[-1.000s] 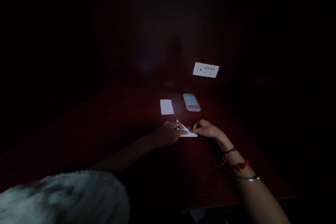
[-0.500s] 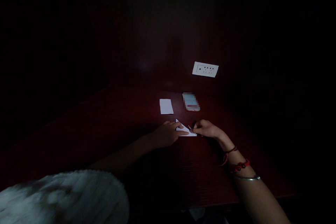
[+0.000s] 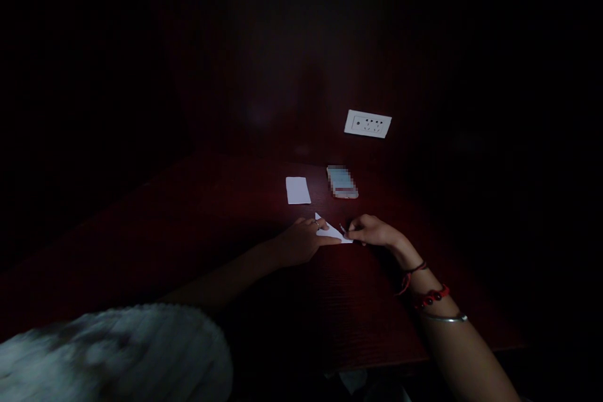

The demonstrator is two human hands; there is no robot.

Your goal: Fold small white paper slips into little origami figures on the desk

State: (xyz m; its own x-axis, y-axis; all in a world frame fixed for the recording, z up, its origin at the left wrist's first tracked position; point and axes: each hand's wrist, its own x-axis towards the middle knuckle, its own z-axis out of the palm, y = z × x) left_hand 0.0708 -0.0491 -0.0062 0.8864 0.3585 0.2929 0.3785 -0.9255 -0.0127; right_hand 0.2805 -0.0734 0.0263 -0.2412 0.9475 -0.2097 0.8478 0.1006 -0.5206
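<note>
A small white piece of paper (image 3: 324,231), folded into a triangle, lies on the dark red table. My left hand (image 3: 301,242) rests on its left part, fingers apart and pressing it down, with the thumb along the lower edge. A ring shows on one finger. At the paper's right corner, my right hand (image 3: 370,230) is closed in a pinch on the paper. A short thin light sliver sticks up beside those fingertips; what it is I cannot make out. The right fingertips partly hide the corner.
Behind the hands lie a white paper rectangle (image 3: 298,190) and a phone (image 3: 342,182) with a blurred screen. A white socket plate (image 3: 368,124) is on the dark wall. The table's front edge (image 3: 377,367) runs below my hands. Surroundings are very dark.
My left thumb has slid slightly right along the paper's lower edge, closer to my right fingertips. The right hand stays at the corner almost unmoved.
</note>
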